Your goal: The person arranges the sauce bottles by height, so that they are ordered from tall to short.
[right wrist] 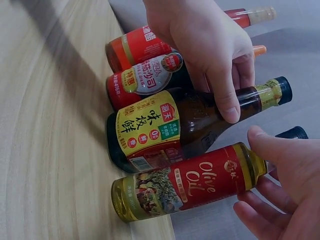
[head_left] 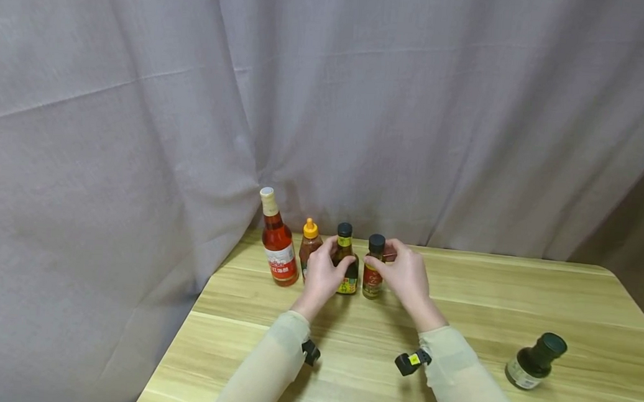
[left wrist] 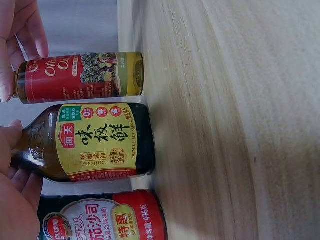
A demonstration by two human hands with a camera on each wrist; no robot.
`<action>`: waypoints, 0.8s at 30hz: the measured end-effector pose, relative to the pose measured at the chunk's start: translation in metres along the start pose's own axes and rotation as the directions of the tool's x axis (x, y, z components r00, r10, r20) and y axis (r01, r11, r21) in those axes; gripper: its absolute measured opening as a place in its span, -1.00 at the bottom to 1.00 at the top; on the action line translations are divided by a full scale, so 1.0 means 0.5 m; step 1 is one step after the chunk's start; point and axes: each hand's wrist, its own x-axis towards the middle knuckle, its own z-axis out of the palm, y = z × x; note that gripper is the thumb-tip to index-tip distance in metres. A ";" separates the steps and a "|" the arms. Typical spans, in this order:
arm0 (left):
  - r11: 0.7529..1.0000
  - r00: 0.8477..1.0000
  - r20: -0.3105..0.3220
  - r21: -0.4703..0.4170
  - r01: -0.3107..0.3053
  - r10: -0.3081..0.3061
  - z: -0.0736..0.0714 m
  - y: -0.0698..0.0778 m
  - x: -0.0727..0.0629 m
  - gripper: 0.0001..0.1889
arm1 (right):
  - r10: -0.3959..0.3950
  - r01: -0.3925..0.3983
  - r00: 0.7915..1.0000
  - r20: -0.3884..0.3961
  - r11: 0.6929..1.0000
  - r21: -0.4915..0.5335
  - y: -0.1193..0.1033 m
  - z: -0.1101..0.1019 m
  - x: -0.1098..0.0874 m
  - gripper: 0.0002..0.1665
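My left hand point(head_left: 322, 272) holds a soy sauce bottle point(left wrist: 100, 142) at its shoulder, thumb in front and fingers behind. This dark bottle has a yellow label and a black cap. Just to its right, my right hand point(head_left: 408, 274) pinches a slim olive oil bottle point(right wrist: 195, 182) near its neck, the thumb on the shoulder. A red label wraps the olive oil, and its cap is black. Both bottles stand upright at the table's back, side by side with a narrow gap. The left hand partly covers a ketchup bottle point(head_left: 310, 247) with an orange tip.
A tall red vinegar bottle point(head_left: 280, 255) with a pale cap stands at the left end of the row. At the right of the wooden table point(head_left: 478, 299) is a dark jar point(head_left: 532, 363) with a dark lid. A grey curtain point(head_left: 395, 119) hangs behind the back edge.
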 end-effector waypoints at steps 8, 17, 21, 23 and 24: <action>1.000 1.000 -0.013 -0.007 -0.018 0.018 0.001 -0.004 -0.003 -0.46 | 0.003 -0.003 1.000 0.001 1.000 0.010 0.004 0.003 -0.003 -0.40; 1.000 1.000 -0.022 -0.008 -0.022 0.022 0.002 0.003 0.000 -0.46 | 0.025 -0.024 0.999 0.024 1.000 -0.005 0.007 -0.034 -0.012 -0.19; 1.000 1.000 -0.021 -0.007 -0.012 0.012 0.002 0.003 -0.003 -0.46 | 0.002 0.000 1.000 0.028 0.999 -0.054 0.016 -0.076 -0.026 -0.22; 1.000 1.000 -0.021 -0.006 -0.003 0.003 0.002 0.002 -0.004 -0.45 | -0.010 0.013 1.000 0.030 0.996 -0.085 0.025 -0.101 -0.033 -0.23; 1.000 1.000 -0.022 -0.005 0.000 0.000 0.001 0.002 -0.003 -0.45 | -0.016 0.018 0.999 0.030 0.995 -0.100 0.030 -0.115 -0.037 -0.22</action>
